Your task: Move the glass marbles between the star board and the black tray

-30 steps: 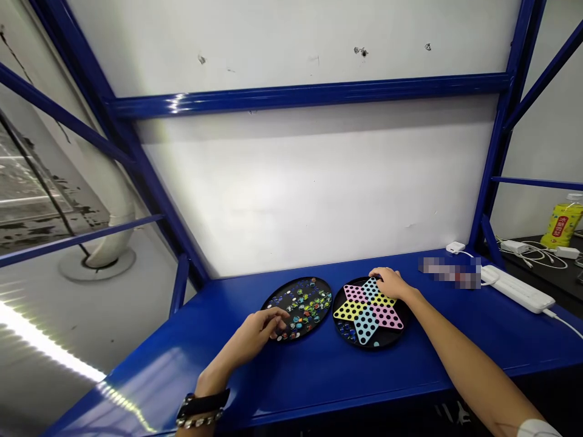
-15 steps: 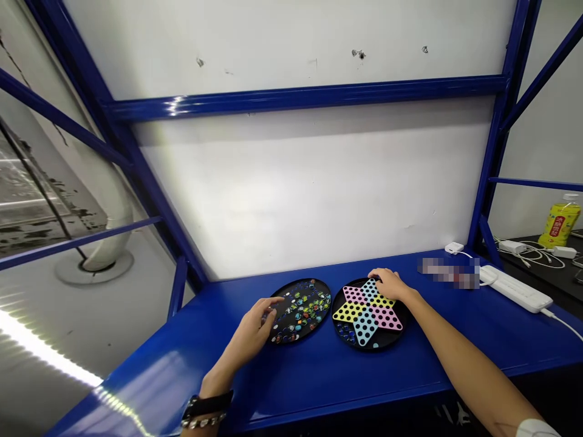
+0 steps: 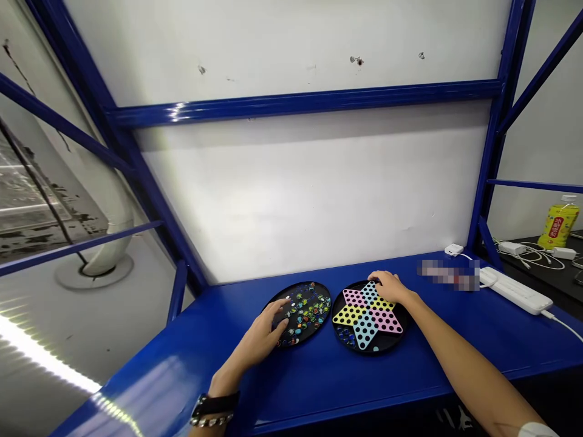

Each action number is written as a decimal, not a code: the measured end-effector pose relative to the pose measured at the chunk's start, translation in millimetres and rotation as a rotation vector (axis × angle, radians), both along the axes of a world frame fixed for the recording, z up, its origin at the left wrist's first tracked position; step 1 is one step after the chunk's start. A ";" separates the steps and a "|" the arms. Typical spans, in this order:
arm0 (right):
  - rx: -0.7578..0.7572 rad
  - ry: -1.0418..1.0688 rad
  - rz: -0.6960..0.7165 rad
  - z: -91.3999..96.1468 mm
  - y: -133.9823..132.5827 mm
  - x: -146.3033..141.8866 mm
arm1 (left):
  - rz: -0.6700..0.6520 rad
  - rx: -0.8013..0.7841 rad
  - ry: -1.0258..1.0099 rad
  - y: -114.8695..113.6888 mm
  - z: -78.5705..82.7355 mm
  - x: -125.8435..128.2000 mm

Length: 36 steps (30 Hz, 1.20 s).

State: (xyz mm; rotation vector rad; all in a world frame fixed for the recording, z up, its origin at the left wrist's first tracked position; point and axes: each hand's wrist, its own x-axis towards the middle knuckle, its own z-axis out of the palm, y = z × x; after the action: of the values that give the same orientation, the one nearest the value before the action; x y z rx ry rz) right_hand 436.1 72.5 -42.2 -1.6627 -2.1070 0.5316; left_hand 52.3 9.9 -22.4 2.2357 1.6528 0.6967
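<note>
A round black tray (image 3: 283,308) holds many glass marbles (image 3: 310,311) of mixed colours. My left hand (image 3: 260,335) is over its left side, fingers stretched out and thumb apart, nothing held. To the right, a Chinese checkers board (image 3: 368,315), a star with pink, yellow and light-blue points full of dark holes, lies in a second round black tray (image 3: 387,347). Several dark blue marbles (image 3: 346,337) show beside the star at its lower left. My right hand (image 3: 388,286) is bent down at the star's far blue point; its fingertips are closed together, and what they pinch is hidden.
Both trays stand on a blue table (image 3: 291,388) against a white wall panel with a blue frame. At right lie a white power strip (image 3: 514,290), a white adapter (image 3: 454,249) and a blurred-out item. Farther right, a yellow bottle (image 3: 559,223) and white cables sit on a dark surface.
My left hand has moved right and farther over the marble tray, fingers spread. My right hand stays at the star's far point, almost unmoved.
</note>
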 end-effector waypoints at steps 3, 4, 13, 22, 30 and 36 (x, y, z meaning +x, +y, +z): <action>0.000 0.019 0.012 1.0 -1.2 0.1 | -0.037 -0.007 0.034 21.8 12.0 16.0; -0.001 0.024 0.014 1.3 -1.6 0.2 | -0.056 -0.010 0.046 31.4 16.6 23.1; 0.004 0.008 0.019 0.7 -1.5 -0.4 | 0.052 -0.078 -0.081 76.1 22.1 52.4; 0.006 -0.009 0.015 -1.0 0.5 0.7 | -0.081 -0.149 -0.107 53.5 25.8 41.2; 0.004 -0.007 0.016 1.8 -1.3 1.2 | -0.182 -0.157 -0.066 41.5 37.2 56.7; 0.001 -0.001 0.020 0.4 -0.2 1.2 | 0.091 0.032 -0.105 60.4 20.3 35.3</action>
State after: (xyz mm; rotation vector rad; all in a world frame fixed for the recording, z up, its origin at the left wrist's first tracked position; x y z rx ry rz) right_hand 437.4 72.3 -41.7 -1.6439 -2.1260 0.5357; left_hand 87.6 70.2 -2.1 2.1171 1.7118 0.8545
